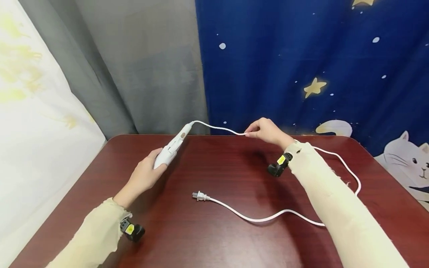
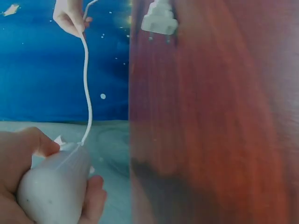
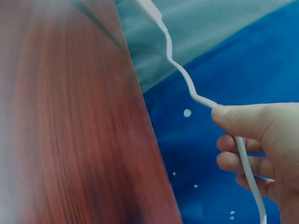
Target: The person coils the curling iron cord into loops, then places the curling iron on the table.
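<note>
My left hand (image 1: 144, 175) grips the wide, rounded end of a white corded hand-held appliance (image 1: 174, 146), slim, with a brownish button near its cord end; it looks like a hair styling tool, though its exact kind is unclear. It is tilted, its cord end pointing up and away. From that end a white power cord (image 1: 219, 128) runs right to my right hand (image 1: 268, 132), which pinches it between thumb and forefinger. In the right wrist view, the cord (image 3: 252, 182) hangs on past the other fingers. Its two-pin plug (image 1: 201, 196) lies on the table between my arms.
The dark red wooden table (image 1: 234, 245) ends at a far edge just below the held cord. Behind it hang a grey curtain (image 1: 161, 67) and a blue star-patterned curtain (image 1: 261, 74). More cord (image 1: 350, 171) loops at the right, partly hidden by my right sleeve.
</note>
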`<state>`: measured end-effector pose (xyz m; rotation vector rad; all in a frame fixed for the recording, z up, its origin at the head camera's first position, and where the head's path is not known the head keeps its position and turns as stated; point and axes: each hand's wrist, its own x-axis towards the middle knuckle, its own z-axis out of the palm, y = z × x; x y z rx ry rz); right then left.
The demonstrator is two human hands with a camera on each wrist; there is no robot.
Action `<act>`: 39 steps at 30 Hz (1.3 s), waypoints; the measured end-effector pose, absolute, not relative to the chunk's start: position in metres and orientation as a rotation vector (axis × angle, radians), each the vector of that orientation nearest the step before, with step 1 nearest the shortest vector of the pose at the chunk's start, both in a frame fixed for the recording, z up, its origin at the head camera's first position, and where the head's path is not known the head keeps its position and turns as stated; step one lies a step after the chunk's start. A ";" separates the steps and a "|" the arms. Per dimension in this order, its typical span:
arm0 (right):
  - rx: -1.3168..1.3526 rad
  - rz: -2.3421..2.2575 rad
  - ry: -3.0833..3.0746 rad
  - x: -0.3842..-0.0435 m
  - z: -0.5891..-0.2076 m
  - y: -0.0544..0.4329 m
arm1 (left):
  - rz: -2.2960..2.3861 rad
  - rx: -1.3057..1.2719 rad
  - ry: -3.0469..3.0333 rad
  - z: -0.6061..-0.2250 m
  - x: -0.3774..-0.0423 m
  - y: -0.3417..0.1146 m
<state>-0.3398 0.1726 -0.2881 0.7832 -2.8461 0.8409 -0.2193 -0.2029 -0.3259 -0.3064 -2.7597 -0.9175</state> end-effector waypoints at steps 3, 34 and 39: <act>0.820 0.849 -2.848 -0.328 -0.279 0.172 | -0.984 -0.343 -2.732 -0.321 -0.225 -0.202; 1.772 1.293 -2.705 -0.239 -0.310 0.164 | -1.658 -1.140 -2.527 -0.288 -0.224 -0.173; 1.797 0.904 -2.902 -0.273 -0.331 0.166 | -1.637 -1.315 -2.596 -0.287 -0.220 -0.178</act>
